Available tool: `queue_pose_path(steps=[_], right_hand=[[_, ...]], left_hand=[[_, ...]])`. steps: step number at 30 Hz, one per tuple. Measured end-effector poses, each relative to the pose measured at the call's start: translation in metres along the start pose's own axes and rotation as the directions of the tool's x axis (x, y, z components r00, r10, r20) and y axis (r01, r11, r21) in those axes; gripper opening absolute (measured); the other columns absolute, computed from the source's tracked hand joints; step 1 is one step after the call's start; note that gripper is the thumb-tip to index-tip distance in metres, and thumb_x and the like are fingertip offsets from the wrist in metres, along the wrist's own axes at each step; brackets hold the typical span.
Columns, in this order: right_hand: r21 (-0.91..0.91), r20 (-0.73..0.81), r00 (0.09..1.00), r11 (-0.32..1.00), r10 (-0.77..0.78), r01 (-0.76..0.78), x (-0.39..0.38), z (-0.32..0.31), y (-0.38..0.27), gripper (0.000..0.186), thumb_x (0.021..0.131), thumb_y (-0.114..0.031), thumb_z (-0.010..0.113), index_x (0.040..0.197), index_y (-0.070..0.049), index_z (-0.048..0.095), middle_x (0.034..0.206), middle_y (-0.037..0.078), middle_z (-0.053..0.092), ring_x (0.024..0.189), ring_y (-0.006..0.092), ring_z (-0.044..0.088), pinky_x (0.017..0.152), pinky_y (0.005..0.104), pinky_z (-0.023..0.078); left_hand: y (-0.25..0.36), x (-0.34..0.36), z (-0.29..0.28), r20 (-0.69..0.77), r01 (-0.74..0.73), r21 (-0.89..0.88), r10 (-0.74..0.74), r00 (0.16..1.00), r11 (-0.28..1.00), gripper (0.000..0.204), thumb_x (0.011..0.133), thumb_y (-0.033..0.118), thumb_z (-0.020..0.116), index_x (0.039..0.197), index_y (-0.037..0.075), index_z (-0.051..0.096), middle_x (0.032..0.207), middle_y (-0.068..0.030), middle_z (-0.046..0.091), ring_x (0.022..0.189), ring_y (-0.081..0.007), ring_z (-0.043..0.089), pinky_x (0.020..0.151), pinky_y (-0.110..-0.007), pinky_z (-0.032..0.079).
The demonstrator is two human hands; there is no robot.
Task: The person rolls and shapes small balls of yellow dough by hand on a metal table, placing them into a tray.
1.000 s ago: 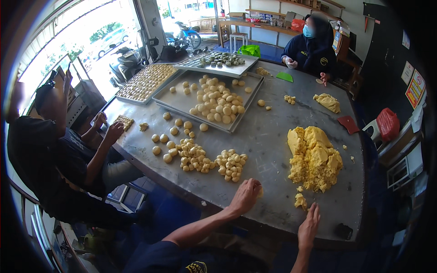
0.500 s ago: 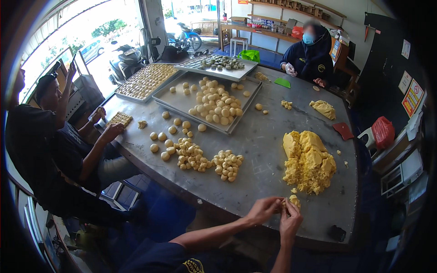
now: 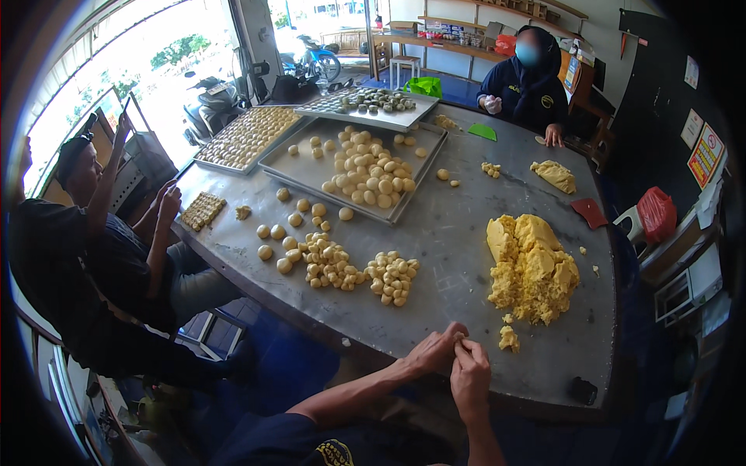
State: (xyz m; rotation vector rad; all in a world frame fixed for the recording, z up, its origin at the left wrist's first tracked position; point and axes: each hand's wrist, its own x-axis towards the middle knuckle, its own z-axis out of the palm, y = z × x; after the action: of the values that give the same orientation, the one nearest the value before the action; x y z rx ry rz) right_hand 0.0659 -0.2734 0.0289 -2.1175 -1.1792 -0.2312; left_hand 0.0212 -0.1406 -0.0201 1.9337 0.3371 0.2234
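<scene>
Near the table's front edge my left hand (image 3: 435, 351) and my right hand (image 3: 471, 377) meet, fingers closed at the tips. Between them shows a bit of pale yellow dough (image 3: 460, 335), mostly covered by the fingers. Just right of my hands lies a loose lump of dough (image 3: 509, 339). Behind it rises a big, crumbly yellow dough mass (image 3: 532, 268), split by a groove. To the left sit two heaps of small dough pieces, one heap (image 3: 392, 277) closer to me and the other heap (image 3: 326, 260) beside larger round balls (image 3: 277, 231).
A metal tray of dough balls (image 3: 272, 165) stands mid-table, with another tray (image 3: 416, 116) overlapping its back. A filled tray (image 3: 203, 159) is at far left. A red scraper (image 3: 589, 212) and a green scraper (image 3: 482, 131) lie about. Co-workers are at the left and far sides.
My hands have moved left, away from the loose lump, with a bit of dough between them. At left, a co-worker's hand has lifted off the block of dough pieces.
</scene>
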Motion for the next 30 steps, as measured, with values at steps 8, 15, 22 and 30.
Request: queue_pose_path(steps=[8, 15, 22, 30], right_hand=[[0.326, 0.300, 0.901, 0.854, 0.313, -0.406, 0.025, -0.006, 0.050, 0.058, 0.072, -0.001, 0.084, 0.128, -0.007, 0.069, 0.086, 0.004, 0.054, 0.082, 0.0135, 0.057, 0.076, 0.0303, 0.052], [-0.146, 0.044, 0.988, 0.979, 0.149, -0.141, 0.024, -0.025, 0.083, 0.036, 0.091, -0.006, 0.067, 0.127, -0.007, 0.068, 0.127, 0.013, 0.062, 0.105, 0.0312, 0.058, 0.094, 0.0415, 0.050], [-0.178, 0.044, 0.961, 0.949, 0.273, -0.262, -0.023, -0.016, 0.104, 0.042, 0.093, -0.003, 0.065, 0.135, -0.006, 0.062, 0.138, 0.014, 0.057, 0.115, 0.0349, 0.055, 0.097, 0.0434, 0.049], [-0.161, 0.100, 0.948, 0.945, 0.303, -0.285, -0.019, -0.040, 0.085, 0.047, 0.090, -0.001, 0.067, 0.136, -0.005, 0.057, 0.146, 0.014, 0.051, 0.123, 0.0376, 0.051, 0.102, 0.0456, 0.046]], left_hand=[[-0.005, 0.005, 0.002, 0.069, -0.365, -0.039, 0.367, 0.928, 0.930, 0.015, 0.088, 0.008, 0.070, 0.097, -0.001, 0.062, 0.088, -0.0179, 0.066, 0.084, -0.0385, 0.066, 0.073, -0.044, 0.052], [-0.006, 0.010, -0.011, 0.006, -0.105, -0.071, 0.106, 0.994, 0.992, 0.028, 0.102, 0.026, 0.056, 0.094, 0.000, 0.063, 0.085, -0.0118, 0.064, 0.079, -0.0259, 0.064, 0.075, -0.039, 0.051], [-0.025, -0.003, -0.036, -0.042, -0.015, -0.072, 0.012, 0.999, 0.997, 0.040, 0.109, 0.035, 0.042, 0.105, 0.000, 0.060, 0.103, -0.0135, 0.061, 0.092, -0.0213, 0.059, 0.086, -0.034, 0.048], [-0.021, -0.006, -0.051, 0.159, -0.169, 0.067, 0.156, 0.975, 0.983, 0.025, 0.105, 0.024, 0.051, 0.115, 0.002, 0.054, 0.116, -0.0176, 0.053, 0.108, -0.0325, 0.054, 0.097, -0.040, 0.043]])
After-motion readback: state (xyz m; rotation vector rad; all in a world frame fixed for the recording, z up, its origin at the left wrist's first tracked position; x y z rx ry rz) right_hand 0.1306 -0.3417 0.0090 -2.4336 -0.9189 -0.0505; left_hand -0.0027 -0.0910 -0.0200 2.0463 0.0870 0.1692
